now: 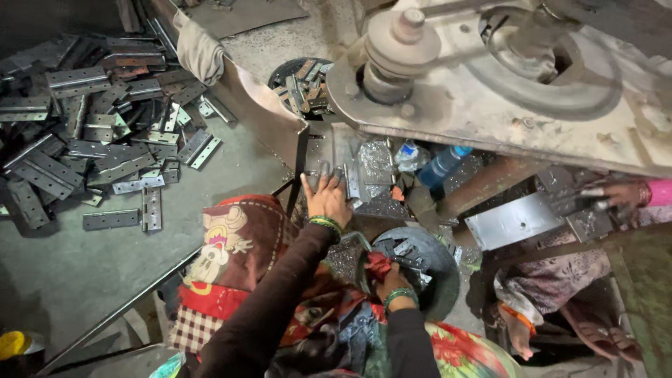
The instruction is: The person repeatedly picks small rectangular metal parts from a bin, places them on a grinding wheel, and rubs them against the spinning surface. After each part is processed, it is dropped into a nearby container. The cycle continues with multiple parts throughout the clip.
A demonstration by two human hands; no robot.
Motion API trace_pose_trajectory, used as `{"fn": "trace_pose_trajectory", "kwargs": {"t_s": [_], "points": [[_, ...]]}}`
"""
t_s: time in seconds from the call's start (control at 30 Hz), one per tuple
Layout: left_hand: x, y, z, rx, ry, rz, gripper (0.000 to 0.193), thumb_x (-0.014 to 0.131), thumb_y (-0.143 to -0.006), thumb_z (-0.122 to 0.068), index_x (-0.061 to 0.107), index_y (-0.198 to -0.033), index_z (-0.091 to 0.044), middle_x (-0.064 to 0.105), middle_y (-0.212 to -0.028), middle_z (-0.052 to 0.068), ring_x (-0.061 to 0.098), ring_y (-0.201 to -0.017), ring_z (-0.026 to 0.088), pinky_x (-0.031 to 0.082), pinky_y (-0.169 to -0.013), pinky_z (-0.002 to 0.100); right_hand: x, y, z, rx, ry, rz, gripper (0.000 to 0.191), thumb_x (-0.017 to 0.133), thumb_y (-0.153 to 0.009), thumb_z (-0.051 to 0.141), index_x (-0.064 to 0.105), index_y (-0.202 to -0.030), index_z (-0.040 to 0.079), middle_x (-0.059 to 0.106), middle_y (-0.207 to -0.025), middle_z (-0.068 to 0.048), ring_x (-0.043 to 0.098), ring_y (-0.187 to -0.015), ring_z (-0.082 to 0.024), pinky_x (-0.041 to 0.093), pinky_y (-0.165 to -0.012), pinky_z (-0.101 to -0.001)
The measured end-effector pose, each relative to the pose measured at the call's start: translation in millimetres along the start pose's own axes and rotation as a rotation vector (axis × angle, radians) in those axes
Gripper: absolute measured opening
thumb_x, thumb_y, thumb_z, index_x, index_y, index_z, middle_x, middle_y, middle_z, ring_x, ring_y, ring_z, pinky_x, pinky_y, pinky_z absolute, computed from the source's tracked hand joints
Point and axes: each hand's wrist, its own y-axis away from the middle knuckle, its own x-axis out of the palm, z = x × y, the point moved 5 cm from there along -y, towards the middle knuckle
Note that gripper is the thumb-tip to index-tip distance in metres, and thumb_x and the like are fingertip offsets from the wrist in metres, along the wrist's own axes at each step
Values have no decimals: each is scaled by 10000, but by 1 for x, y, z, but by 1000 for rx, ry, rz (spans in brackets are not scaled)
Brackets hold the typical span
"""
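The grey metal hinge plate point(323, 180), flat and dull with punched holes, stood at the middle of the scene on the machine table point(364, 171), just under the large steel press frame point(532, 119). The left hand point(327, 199) was stretched far forward with the arm nearly straight, green bangles at the wrist, its fingers point(316, 183) spread over the plate's near edge and touching it. The right hand point(392, 280) lay nearer, bent at the wrist, its fingers closed around a red cloth point(379, 266) at the rim of a round dark pan point(430, 269) holding small metal pieces. A blue plastic bottle point(442, 164) lay tilted to the right of the plate, its label too small to make out. A heap of like hinge plates point(91, 133) covered the floor at far left. Another round tub of hinges point(304, 84) sat further off. At far right a co-worker's hand point(623, 194) rested by a flat steel sheet point(514, 220). A yellow object point(12, 344) showed at near left.
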Motion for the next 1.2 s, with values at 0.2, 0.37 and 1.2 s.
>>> {"fn": "trace_pose_trajectory", "kwargs": {"t_s": [0.2, 0.37, 1.2], "points": [[25, -27, 5, -73, 8, 95, 635, 764, -784, -339, 603, -1339, -77, 519, -1502, 86, 370, -1459, 289, -43, -1186, 739, -14, 3, 8, 9, 147, -118, 657, 727, -868, 483, 454, -1350, 129, 676, -1275, -203, 681, -1154, -419, 538, -973, -534], [35, -25, 15, 12, 8, -111, 674, 751, -773, -345, 598, -1370, -72, 550, -1483, 90, 385, -1480, 284, 12, -1208, 694, -2, 8, 8, 93, 60, -52, 814, 759, -821, 376, 304, -1470, 194, 582, -1365, -197, 606, -1231, -430, 511, -994, -538], [35, -11, 33, 122, -73, -203, 508, 517, -861, -207, 600, -1340, -57, 548, -1472, 98, 360, -1477, 277, 9, -1181, 698, 8, 18, 26, 86, 72, 19, 853, 692, -885, 520, 298, -1539, 140, 546, -1436, -265, 576, -1296, -462, 481, -1057, -562]]}}
